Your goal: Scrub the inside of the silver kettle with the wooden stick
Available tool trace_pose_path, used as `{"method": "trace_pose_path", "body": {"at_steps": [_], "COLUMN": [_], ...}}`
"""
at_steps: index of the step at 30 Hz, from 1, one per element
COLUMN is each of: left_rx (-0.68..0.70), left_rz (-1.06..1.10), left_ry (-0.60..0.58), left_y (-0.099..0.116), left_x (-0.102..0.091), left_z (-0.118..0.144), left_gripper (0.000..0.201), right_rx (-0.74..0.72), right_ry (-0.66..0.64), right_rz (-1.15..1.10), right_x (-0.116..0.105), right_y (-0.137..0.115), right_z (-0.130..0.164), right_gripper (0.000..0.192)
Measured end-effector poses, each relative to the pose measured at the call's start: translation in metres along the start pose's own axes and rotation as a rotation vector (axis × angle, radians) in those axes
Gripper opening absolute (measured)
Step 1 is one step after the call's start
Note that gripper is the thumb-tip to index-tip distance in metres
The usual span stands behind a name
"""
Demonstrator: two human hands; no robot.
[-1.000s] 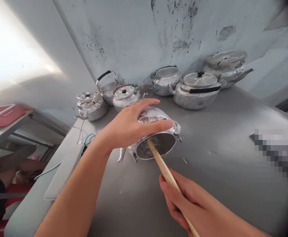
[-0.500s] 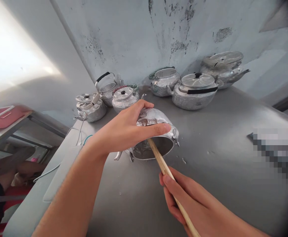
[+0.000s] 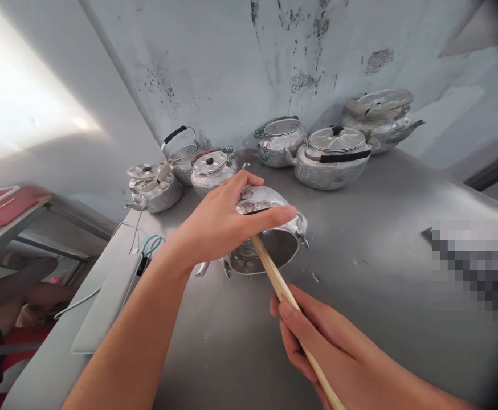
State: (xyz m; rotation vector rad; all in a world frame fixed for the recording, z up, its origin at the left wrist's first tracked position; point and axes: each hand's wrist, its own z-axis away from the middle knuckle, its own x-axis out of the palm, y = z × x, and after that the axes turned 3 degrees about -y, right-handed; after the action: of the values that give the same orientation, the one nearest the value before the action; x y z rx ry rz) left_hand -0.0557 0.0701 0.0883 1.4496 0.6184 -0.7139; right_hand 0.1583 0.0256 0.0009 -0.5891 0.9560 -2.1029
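Note:
A dented silver metal kettle (image 3: 264, 196) lies tipped on the grey table, its round opening turned toward me. Across its upper side rests my left hand (image 3: 236, 219), thumb along the rim side and fingers over the far side, holding it. My right hand (image 3: 313, 327) is wrapped round a wooden stick (image 3: 277, 279). The stick's far end goes into the kettle's opening, where its tip is hidden. The kettle's spout (image 3: 201, 269) points out at the lower left, below my left hand.
Several other metal kettles stand along the wall, among them a lidded one (image 3: 333, 165) and one with a braided handle (image 3: 210, 171). A white power bank-like slab (image 3: 103, 310) with cables lies at left. A blurred-out item (image 3: 480, 250) is at right. Another person's arm (image 3: 39, 296) shows at far left.
The view has shifted slightly, so the background kettles sit a little further left. Both hands keep their grips, and the stick remains inside the kettle at nearly the same angle.

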Motion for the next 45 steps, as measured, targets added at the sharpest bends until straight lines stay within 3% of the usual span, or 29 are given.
{"method": "trace_pose_path", "body": {"at_steps": [5, 22, 45], "left_rx": [-0.069, -0.123, -0.069], "left_rz": [0.053, 0.091, -0.011], "left_ry": [0.029, 0.036, -0.009], "left_y": [0.002, 0.002, 0.000], "left_x": [0.001, 0.002, -0.003], "left_z": [-0.001, 0.000, 0.002], "left_gripper": [0.077, 0.076, 0.076], "right_rx": [0.089, 0.058, 0.070], "right_ry": [0.028, 0.006, 0.008], "right_rz": [0.005, -0.008, 0.034], "right_x": [0.002, 0.001, -0.003], "right_y": [-0.009, -0.004, -0.007], "right_z": [0.000, 0.001, -0.001], "right_gripper": [0.051, 0.050, 0.051]}}
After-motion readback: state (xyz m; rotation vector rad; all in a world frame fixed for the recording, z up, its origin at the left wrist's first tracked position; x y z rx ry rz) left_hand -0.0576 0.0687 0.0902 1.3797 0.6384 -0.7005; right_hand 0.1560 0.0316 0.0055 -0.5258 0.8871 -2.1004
